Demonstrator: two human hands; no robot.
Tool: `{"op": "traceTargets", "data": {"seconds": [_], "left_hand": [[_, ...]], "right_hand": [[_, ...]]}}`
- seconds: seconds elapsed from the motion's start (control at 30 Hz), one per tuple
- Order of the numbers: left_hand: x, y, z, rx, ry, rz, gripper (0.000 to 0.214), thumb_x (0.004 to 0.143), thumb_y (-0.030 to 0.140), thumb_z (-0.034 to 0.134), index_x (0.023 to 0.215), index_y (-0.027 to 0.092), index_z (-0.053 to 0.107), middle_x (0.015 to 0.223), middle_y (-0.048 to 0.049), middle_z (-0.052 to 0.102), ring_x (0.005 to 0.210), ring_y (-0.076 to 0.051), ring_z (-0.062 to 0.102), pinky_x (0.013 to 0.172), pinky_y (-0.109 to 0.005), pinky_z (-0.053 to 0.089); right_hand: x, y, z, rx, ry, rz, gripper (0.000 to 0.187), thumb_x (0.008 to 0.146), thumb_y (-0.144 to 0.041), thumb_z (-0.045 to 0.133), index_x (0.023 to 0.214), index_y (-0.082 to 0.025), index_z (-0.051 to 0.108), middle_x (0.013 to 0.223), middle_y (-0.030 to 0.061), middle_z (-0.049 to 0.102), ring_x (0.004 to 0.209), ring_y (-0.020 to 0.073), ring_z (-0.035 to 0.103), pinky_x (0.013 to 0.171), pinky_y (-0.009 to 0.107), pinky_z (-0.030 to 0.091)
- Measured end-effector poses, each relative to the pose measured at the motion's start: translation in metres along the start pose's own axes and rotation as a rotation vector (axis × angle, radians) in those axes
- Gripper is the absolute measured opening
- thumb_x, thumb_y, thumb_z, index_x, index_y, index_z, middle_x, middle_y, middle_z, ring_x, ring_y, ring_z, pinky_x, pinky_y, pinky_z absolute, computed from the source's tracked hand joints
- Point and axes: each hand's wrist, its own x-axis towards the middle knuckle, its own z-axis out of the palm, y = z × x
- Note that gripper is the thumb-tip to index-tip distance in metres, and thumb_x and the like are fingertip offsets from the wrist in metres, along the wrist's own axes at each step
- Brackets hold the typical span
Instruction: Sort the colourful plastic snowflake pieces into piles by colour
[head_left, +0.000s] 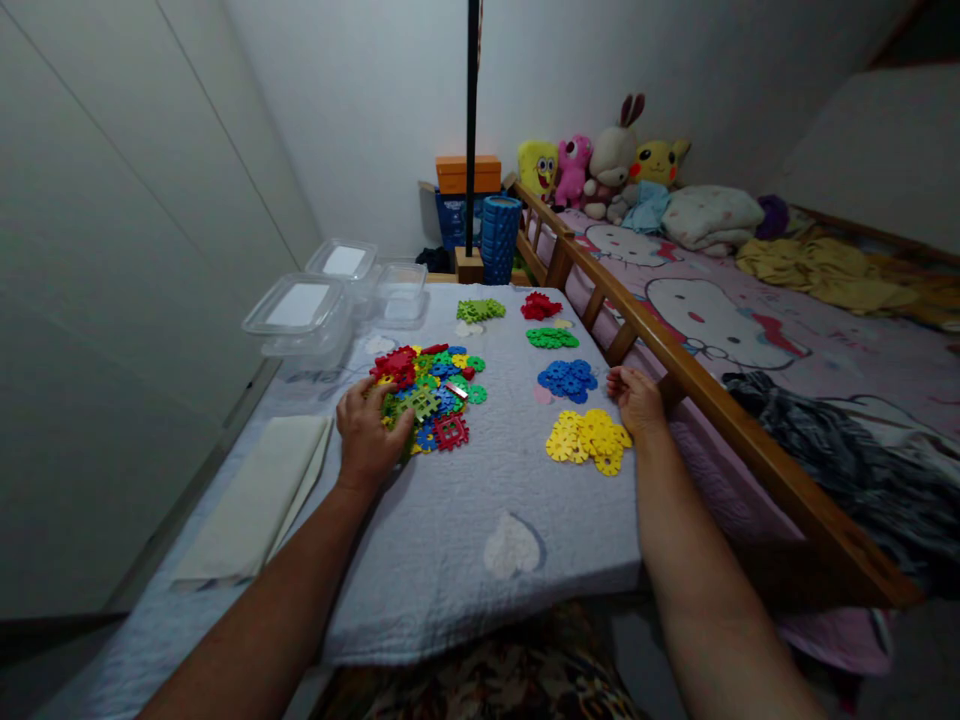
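Note:
A mixed pile of coloured plastic snowflake pieces (pixel 435 390) lies on the grey quilted table cover (pixel 480 500). My left hand (pixel 369 432) rests on the pile's near left edge, fingers curled over some pieces. To the right lie sorted heaps: yellow (pixel 589 440), blue (pixel 568 380), dark green (pixel 552 338), red (pixel 541 306) and light green (pixel 480 310). My right hand (pixel 634 398) rests at the table's right edge beside the yellow heap, fingers curled, nothing visible in it.
Clear plastic lidded boxes (pixel 304 315) stand at the back left. A folded cream cloth (pixel 259 495) lies at the left. A black pole (pixel 472 130) rises behind the table. A wooden bed rail (pixel 712 410) runs along the right, with plush toys (pixel 600 165) beyond.

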Motion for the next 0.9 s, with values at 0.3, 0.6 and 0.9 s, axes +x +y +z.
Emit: {"op": "traceTargets", "data": {"seconds": [0.3, 0.6, 0.9], "left_hand": [[-0.014, 0.023, -0.01, 0.042, -0.147, 0.172, 0.041, 0.084, 0.043, 0.069, 0.121, 0.026, 0.067, 0.141, -0.0122, 0.059, 0.144, -0.037, 0.039, 0.121, -0.059, 0.027], [-0.023, 0.038, -0.003, 0.114, -0.299, 0.334, 0.049, 0.078, 0.047, 0.077, 0.121, 0.025, 0.071, 0.151, -0.0145, 0.053, 0.146, -0.041, 0.036, 0.122, -0.066, 0.022], [-0.024, 0.044, -0.005, 0.083, -0.265, 0.457, 0.018, 0.093, 0.028, 0.059, 0.102, 0.028, 0.075, 0.129, -0.0075, 0.07, 0.137, -0.031, 0.05, 0.123, -0.06, 0.024]], "right_hand": [[-0.001, -0.001, -0.005, 0.094, -0.01, 0.046, 0.029, 0.063, -0.044, 0.079, 0.077, -0.021, 0.067, 0.072, 0.0017, 0.068, 0.061, 0.0133, 0.061, 0.054, 0.025, 0.051], [0.003, 0.002, -0.004, 0.088, -0.017, 0.054, 0.025, 0.062, -0.04, 0.08, 0.073, -0.021, 0.068, 0.067, 0.0007, 0.066, 0.06, 0.0125, 0.061, 0.051, 0.022, 0.05], [0.003, 0.005, -0.004, 0.103, 0.002, 0.04, 0.024, 0.062, -0.037, 0.081, 0.073, -0.02, 0.069, 0.068, 0.0009, 0.066, 0.06, 0.0119, 0.061, 0.051, 0.021, 0.049]]}}
